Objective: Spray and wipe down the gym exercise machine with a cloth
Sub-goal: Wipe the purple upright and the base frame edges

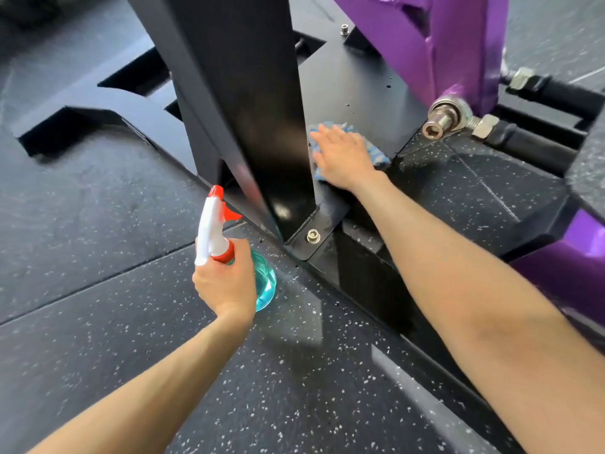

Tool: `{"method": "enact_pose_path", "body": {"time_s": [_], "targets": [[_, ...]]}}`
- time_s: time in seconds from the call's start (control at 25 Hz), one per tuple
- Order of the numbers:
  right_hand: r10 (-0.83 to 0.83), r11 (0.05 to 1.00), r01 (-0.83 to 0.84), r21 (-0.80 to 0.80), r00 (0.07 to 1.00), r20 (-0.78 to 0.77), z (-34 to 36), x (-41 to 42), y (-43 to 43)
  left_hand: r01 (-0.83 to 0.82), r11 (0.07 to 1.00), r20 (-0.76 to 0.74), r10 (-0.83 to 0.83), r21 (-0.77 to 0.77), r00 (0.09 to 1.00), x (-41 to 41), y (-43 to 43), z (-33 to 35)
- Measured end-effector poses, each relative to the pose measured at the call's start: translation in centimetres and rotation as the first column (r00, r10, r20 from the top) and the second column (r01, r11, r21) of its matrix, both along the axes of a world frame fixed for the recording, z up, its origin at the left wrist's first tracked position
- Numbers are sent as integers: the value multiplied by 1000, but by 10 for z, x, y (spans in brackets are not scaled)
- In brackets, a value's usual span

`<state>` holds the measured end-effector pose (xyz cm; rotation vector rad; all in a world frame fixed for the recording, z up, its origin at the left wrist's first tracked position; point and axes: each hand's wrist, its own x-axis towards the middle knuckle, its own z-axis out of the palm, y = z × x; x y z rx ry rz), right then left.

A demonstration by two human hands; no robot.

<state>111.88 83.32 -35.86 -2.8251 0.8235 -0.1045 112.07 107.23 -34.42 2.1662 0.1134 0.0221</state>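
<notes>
Black speckled floor (98, 257), purple machine frame (458, 44)

Cloth (376, 152) under right hand (343, 155): blue nubby fabric. Base plate (360, 86) beneath: matt black metal. Upright post (248, 93) between hands: glossy black. Spray bottle (265, 283) in left hand (226, 283): translucent teal plastic, white-red head. Floor (98, 257) under left hand: matt, speckled, grainy.

The spray bottle (265, 283) is clear teal-blue with a white head, a red nozzle tip, a red trigger and a red collar. The cloth (376, 152) is patterned in light and darker blue. The machine's upright post (248, 103) and base plate (357, 83) are glossy black, its frame arm (458, 44) vivid purple, and the floor (108, 231) is dark grey flecked with white.
</notes>
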Motion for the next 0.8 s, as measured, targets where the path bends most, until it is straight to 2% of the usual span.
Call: {"method": "enact_pose_path", "body": {"time_s": [0.08, 0.12, 0.16, 0.2, 0.28, 0.32, 0.36, 0.4, 0.44, 0.48, 0.52, 0.6, 0.68, 0.72, 0.8], "targets": [[255, 967, -254, -29, 965, 54, 6, -2, 18, 24, 999, 10, -24, -33, 1000, 5, 3, -4], [401, 916, -401, -24, 913, 77, 4, -12, 16, 38, 998, 19, -37, -58, 999, 7, 5, -7], [451, 892, -451, -16, 890, 70, 2, -17, 6, 45, 997, 24, -43, -70, 999, 9, 7, -12], [395, 919, -393, -34, 918, 46, 2, -15, -4, 45, 997, 28, -43, -66, 999, 9, 8, -16], [76, 997, -76, -16, 997, 3, 6, 8, -13, 29, 998, 48, -26, -49, 998, 8, 9, -22], [0, 1000, 0, 5, 1000, 3, 13, 20, -5, 29, 998, 60, -26, -52, 998, 8, 9, -22], [69, 998, -69, -9, 995, 66, 15, 23, 4, 46, 997, 68, -43, -55, 997, 9, 8, -21], [200, 980, -197, -32, 957, 209, 14, 16, 13, 69, 996, 75, -66, -50, 995, 11, 8, -19], [334, 940, -337, -56, 871, 361, 7, 3, 16, 85, 996, 84, -82, -38, 993, 13, 9, -16], [408, 898, -437, -47, 792, 454, -4, -16, 15, 89, 995, 91, -86, -35, 992, 14, 10, -16], [385, 890, -455, 32, 787, 482, -12, -33, 8, 92, 995, 91, -89, -38, 992, 14, 11, -17], [217, 947, -291, 136, 891, 399, -20, -32, -14, 93, 994, 67, -89, -60, 994, 12, 11, -20], [18, 996, -34, 87, 984, 175, -17, -7, -21, 106, 992, 70, -101, -69, 992, 9, 10, -22], [17, 999, -20, 26, 991, 130, -9, 3, -14, 113, 991, 81, -107, -72, 991, 10, 11, -22], [197, 980, -183, -77, 945, 260, -7, -3, 5, 110, 993, 90, -105, -50, 990, 11, 10, -21]]}}
